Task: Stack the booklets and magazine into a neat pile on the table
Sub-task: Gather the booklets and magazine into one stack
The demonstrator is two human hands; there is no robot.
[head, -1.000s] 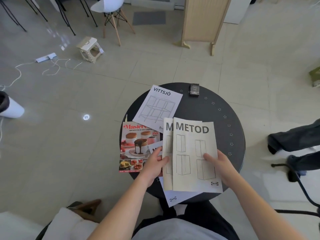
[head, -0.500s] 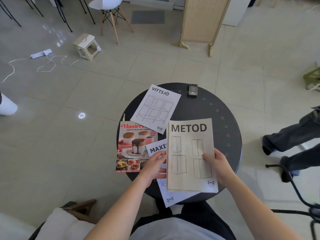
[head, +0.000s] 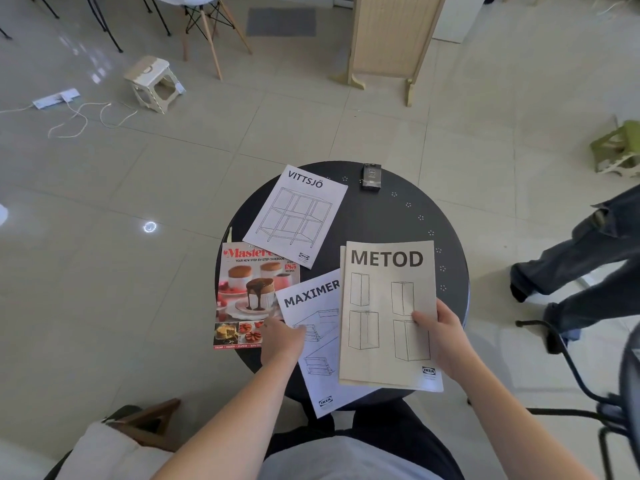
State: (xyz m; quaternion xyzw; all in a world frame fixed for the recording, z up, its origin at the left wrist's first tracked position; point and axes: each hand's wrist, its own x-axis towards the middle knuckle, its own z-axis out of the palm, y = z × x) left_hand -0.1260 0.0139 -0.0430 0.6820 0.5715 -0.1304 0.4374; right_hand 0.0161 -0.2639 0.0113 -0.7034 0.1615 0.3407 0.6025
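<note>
METOD [head: 388,313] is pinched at its right edge by the right hand [head: 441,336], apparently kept as the pile's start. MAXIMER [head: 317,337], partly under it, is gripped by the left hand [head: 282,337], probably for alignment. Magazine [head: 249,296] and VITTSJÖ [head: 296,214] lie loose on the table [head: 398,216].

R hand [head: 446,336] w/ grip on METOD booklet [head: 381,327], L hand [head: 281,337] on MAXIMERA booklet [head: 313,327].

Bright, even indoor light, a small ring-shaped glare spot on the glossy floor [head: 149,226] left of the round table [head: 398,216], soft sheen patches far beyond it, faint shadows, wide-angle bending at the edges, slight softness overall
</note>
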